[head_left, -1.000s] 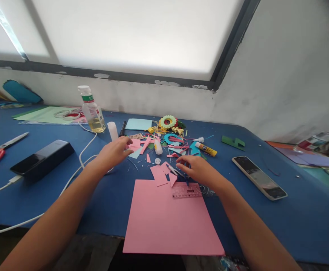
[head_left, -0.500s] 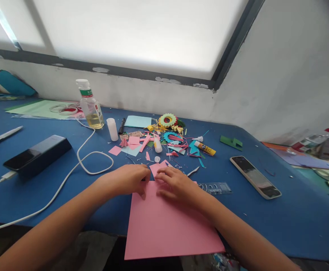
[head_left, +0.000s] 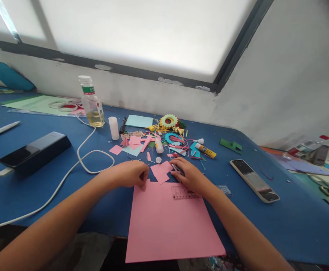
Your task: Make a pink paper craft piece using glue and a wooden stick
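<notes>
A large pink paper sheet (head_left: pixel 170 226) lies at the table's front edge and overhangs it. My left hand (head_left: pixel 136 175) is closed at the sheet's top left corner, thumb and fingers pinching there. My right hand (head_left: pixel 191 175) is curled round a slim dark grey, pen-like tool (head_left: pixel 178 169), mostly hidden by the fingers. Under the right wrist a clear plastic ruler (head_left: pixel 181 192) rests across the sheet; its far end shows past the forearm. Small pink paper pieces (head_left: pixel 161 171) lie between the hands, just beyond the sheet.
Paper scraps, a glue bottle (head_left: pixel 159 145) and a yellow glue stick (head_left: pixel 205 150) lie behind the hands. A phone (head_left: pixel 254 180) is at the right. To the left are a black power bank (head_left: pixel 37 148), a white cable (head_left: pixel 81 162), scissors (head_left: pixel 0 130) and a bottle (head_left: pixel 93 105).
My right hand has moved right, off the small pink pieces, and taken hold of the slim tool. The ruler now shows on the sheet. My left hand stays near the corner.
</notes>
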